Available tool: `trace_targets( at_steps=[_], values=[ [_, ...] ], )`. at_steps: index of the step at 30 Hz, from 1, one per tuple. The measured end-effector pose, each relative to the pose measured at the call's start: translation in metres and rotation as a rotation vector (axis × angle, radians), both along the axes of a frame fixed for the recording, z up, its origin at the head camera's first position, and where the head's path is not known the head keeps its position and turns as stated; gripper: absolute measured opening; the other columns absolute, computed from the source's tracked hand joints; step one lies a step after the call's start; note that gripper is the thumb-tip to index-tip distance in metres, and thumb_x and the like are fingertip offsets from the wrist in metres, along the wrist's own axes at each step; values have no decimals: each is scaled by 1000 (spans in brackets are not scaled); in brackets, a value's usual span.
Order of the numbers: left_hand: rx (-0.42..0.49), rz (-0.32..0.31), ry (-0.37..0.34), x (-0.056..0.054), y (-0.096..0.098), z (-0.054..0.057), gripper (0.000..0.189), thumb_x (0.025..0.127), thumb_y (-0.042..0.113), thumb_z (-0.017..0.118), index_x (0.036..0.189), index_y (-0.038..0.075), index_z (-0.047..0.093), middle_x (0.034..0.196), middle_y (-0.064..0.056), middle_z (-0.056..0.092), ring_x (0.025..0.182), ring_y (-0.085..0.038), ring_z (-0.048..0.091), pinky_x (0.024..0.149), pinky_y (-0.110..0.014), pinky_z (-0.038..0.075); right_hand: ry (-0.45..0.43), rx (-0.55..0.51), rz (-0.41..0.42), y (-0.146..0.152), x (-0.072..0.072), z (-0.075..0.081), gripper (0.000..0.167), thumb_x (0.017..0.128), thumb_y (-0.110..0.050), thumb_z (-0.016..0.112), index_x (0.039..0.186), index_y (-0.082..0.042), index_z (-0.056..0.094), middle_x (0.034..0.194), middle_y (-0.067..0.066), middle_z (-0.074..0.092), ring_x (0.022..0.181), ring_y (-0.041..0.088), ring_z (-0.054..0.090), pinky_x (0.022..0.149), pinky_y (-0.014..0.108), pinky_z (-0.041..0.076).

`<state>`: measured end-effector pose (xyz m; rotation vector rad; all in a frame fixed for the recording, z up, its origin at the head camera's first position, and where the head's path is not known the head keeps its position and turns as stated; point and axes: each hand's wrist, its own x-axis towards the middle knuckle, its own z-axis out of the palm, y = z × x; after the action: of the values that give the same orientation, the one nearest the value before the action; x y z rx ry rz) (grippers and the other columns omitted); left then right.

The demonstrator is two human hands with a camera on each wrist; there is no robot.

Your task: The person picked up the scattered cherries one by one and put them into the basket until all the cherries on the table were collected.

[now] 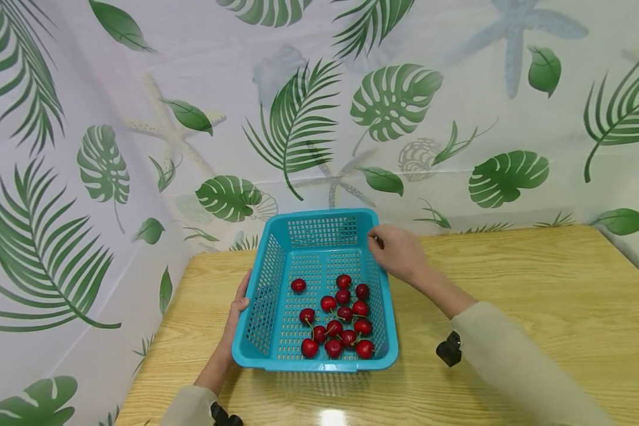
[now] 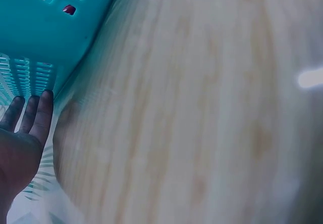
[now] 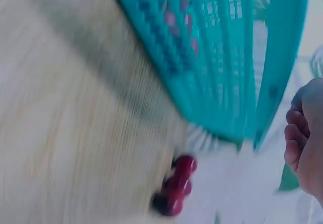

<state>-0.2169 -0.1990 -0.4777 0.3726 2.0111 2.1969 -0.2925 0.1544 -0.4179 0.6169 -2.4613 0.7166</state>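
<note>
A blue plastic basket (image 1: pixel 323 365) with perforated walls holds several red cherries (image 1: pixel 333 328), most of them gathered toward its near right part; one lies apart at the left. My left hand (image 1: pixel 238 307) is against the basket's left outer side; in the left wrist view its straight fingers (image 2: pixel 41 115) touch the mesh. Over the far right rim hangs my right hand (image 1: pixel 399 251), its fingers curled, with nothing visible between them. The right wrist view shows that hand (image 3: pixel 309 133) just outside the rim. The inside of its palm is hidden.
A wood-grain table (image 1: pixel 511 331) lies under the basket. In the right wrist view, a few more red cherries (image 3: pixel 177 186) rest on the table beyond the basket. A leaf-patterned cloth (image 1: pixel 319 118) covers the walls at the back and left.
</note>
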Motion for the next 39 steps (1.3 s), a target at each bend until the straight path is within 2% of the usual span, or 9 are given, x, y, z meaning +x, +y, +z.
trace_targets(
  at_steps=[3,6,10,13,18,24,32,39],
  values=[
    [-2,5,-7,-1,0,0,65,97,27,15,161,29,3,167,-9,1,147,-41,14,109,-59,21,-20,-42,-83,24,-8,-5,13,91,-7,60,89,-2,71,74,7,66,63,20,56,60,39,49],
    [-4,9,-13,-1,0,-1,65,97,27,15,161,29,3,167,-8,1,146,-41,15,109,-59,22,-118,-58,-162,46,-14,-12,17,93,-9,56,92,0,71,80,12,69,65,24,59,62,41,50],
    [-6,9,-15,-1,0,-1,65,97,27,15,161,29,2,167,-8,1,146,-41,15,108,-56,24,-265,-34,-248,70,-16,-24,23,94,-11,50,97,1,69,85,15,70,64,23,58,54,37,47],
    [-7,3,-16,-1,0,0,65,97,28,16,161,29,2,167,-9,2,145,-41,16,107,-53,26,-337,-4,-278,82,-17,-33,22,93,-11,49,95,1,68,84,15,69,61,21,57,48,32,43],
    [-8,-5,-7,1,0,1,65,97,28,15,161,26,0,167,-10,1,145,-41,16,106,-52,27,-413,36,-266,91,-17,-42,24,92,-10,50,100,4,68,90,18,69,63,22,58,48,32,44],
    [-8,-7,-3,2,-1,1,66,97,27,15,161,22,-2,166,-11,2,144,-41,16,103,-47,30,-498,103,-219,88,-21,-51,27,95,-17,52,105,5,65,90,17,67,68,23,59,56,37,48],
    [6,-8,-8,2,1,2,66,96,26,17,161,26,2,166,-12,4,142,-41,19,102,-45,32,-503,122,-214,82,-22,-57,17,95,-16,55,93,-1,61,90,14,62,70,25,56,59,38,47],
    [4,0,-8,2,1,4,67,96,25,17,161,25,3,166,-11,4,143,-40,18,102,-45,31,-534,162,-231,84,-22,-55,18,95,-17,54,101,0,59,80,12,63,62,23,53,51,35,42]
  ],
)
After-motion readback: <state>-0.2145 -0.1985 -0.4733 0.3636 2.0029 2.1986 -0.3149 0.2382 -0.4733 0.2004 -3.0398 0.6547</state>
